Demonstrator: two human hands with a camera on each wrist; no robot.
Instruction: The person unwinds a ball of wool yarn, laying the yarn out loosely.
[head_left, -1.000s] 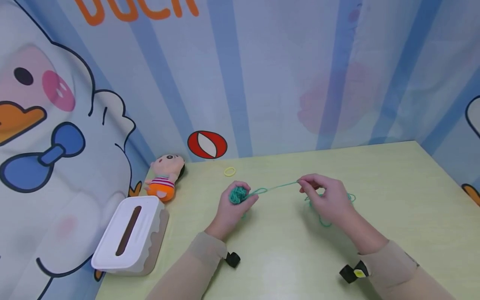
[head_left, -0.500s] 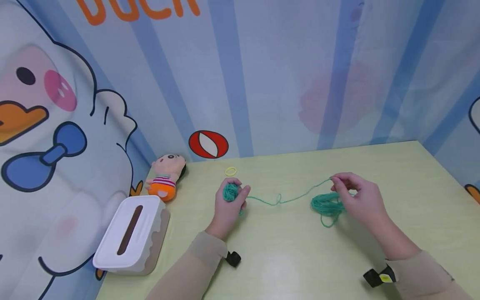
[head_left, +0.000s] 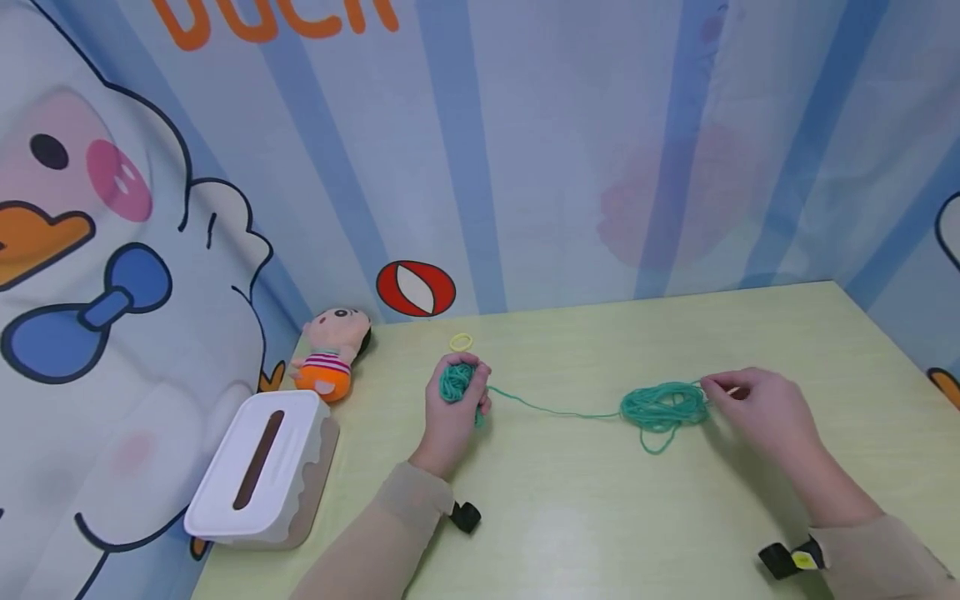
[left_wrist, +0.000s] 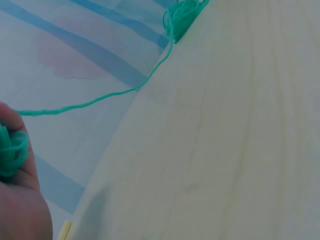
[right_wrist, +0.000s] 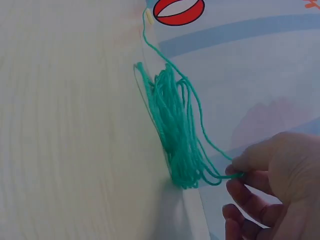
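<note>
My left hand (head_left: 452,412) grips a small wound ball of green yarn (head_left: 456,382), its fingers curled round it. From that ball a single strand (head_left: 551,411) runs right to a loose green yarn bundle (head_left: 663,407) on the table. At the bundle's right end, my right hand (head_left: 765,408) pinches a strand between thumb and forefinger. In the right wrist view, the pinched yarn loops out from the long bundle (right_wrist: 175,135) to the fingertips (right_wrist: 240,164). The left wrist view shows only part of the left hand (left_wrist: 25,210) and the ball.
A yellow ring (head_left: 461,342) lies behind my left hand. To the left stand a plush doll (head_left: 327,357) and a white-lidded tissue box (head_left: 258,462) on the pale wooden table (head_left: 570,517). A printed duck curtain (head_left: 540,167) hangs along the back.
My right hand has moved rightward, from in front of the bundle to its right end. The strand, taut and then slack, now lies across the bundle. The left hand has shifted slightly left.
</note>
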